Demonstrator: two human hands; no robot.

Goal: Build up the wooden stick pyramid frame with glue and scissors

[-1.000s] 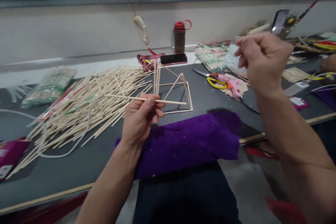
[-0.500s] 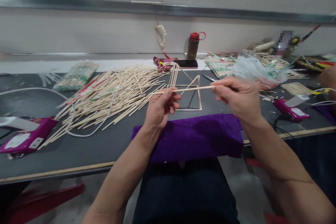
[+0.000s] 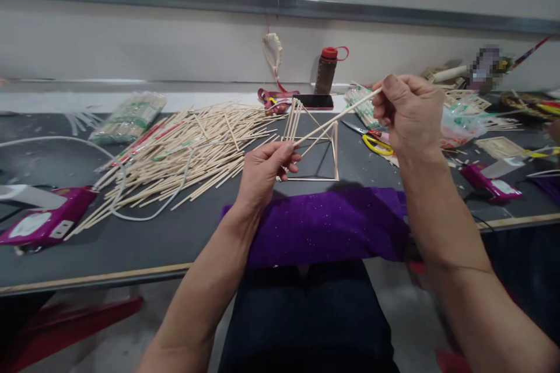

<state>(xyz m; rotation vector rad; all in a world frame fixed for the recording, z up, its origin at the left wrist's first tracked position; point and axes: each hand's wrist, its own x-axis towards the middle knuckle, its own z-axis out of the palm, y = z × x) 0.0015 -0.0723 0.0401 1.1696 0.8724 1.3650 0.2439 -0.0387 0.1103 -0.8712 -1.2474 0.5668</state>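
Note:
A thin wooden stick slants up to the right between my hands. My left hand pinches its lower end, and my right hand pinches the upper end, higher and to the right. Behind the stick stands a small frame of glued sticks on the dark table, partly hidden by my left hand. A large pile of loose sticks lies left of my left hand. A purple cloth covers the table edge below my hands.
Yellow-handled scissors lie under the right forearm's far side. Magenta glue guns rest at left and right. A red-capped bottle, a phone and bagged sticks are at the back. Another person's hand shows at the far right.
My right hand has risen, tilting the stick from nearly level to a slant. The lower end is now at my left fingertips. The yellow scissors handles have come into view.

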